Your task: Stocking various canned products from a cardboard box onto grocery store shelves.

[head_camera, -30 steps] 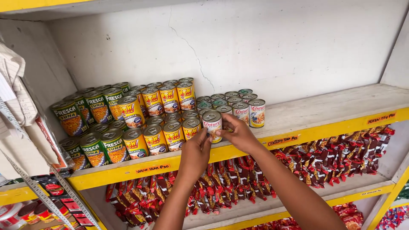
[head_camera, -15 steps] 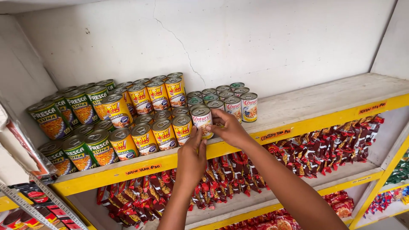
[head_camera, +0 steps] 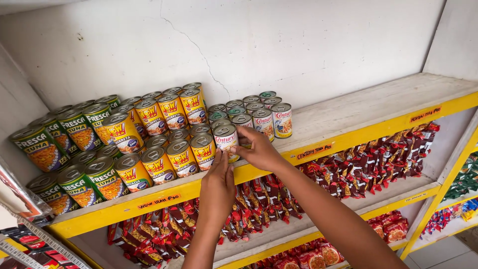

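Round metal can (head_camera: 226, 141), paper-labelled, between left hand (head_camera: 217, 185) and right hand (head_camera: 259, 149)

Cans (head_camera: 149, 134) on shelf (head_camera: 378, 112); snack packets (head_camera: 378, 164) below.

Single head-worn view, close, facing the shelf (head_camera: 348, 117) and white wall (head_camera: 298, 45), tilted slightly downward
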